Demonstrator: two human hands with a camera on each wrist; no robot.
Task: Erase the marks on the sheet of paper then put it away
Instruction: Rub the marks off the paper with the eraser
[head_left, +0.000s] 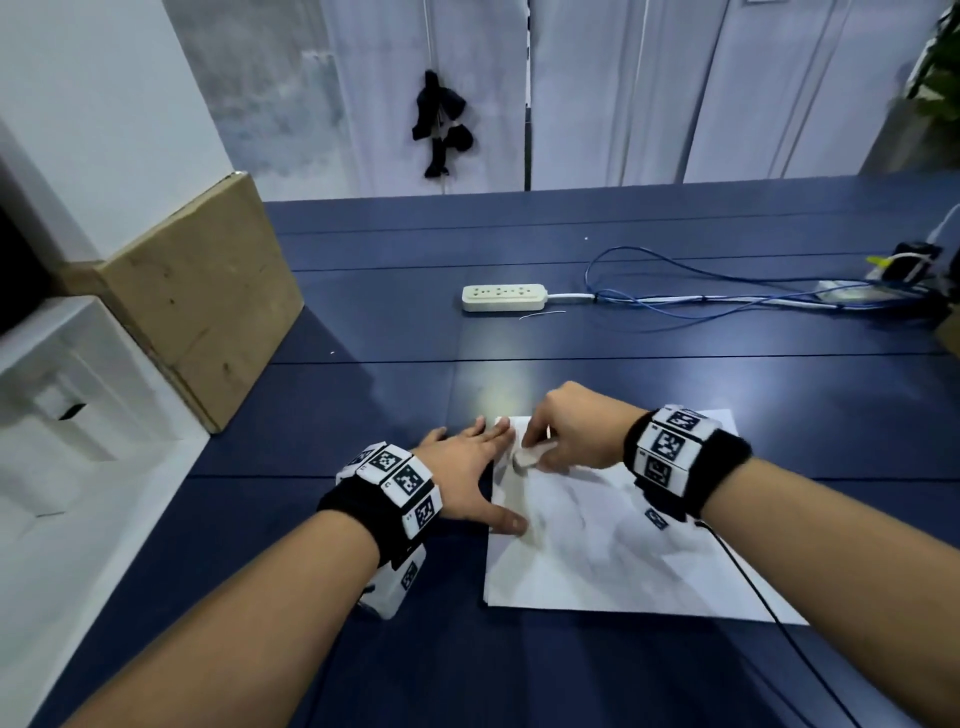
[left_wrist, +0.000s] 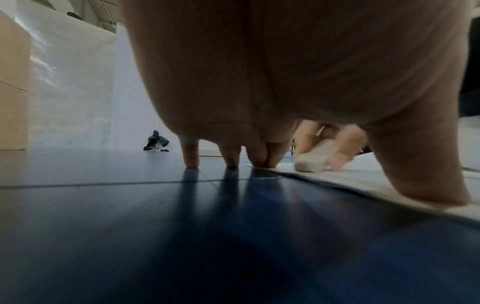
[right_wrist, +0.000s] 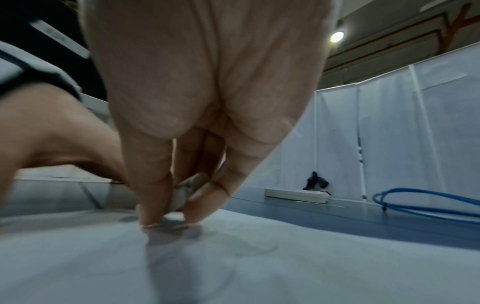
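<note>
My right hand (head_left: 571, 431) pinches the eraser (head_left: 529, 457) on the paper's (head_left: 613, 551) far left corner. My left hand (head_left: 462, 467), flat and relaxed, pins the paper's left edge, just beside the eraser.

No readable text, only coded wristband squares (head_left: 410, 480)

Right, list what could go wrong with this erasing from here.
1. The paper already looks wrinkled; hard strokes of the eraser in the right hand could crease or tear it.
2. The left hand pins only the left edge with thumb and fingers, so the far side might slide or buckle.
</note>
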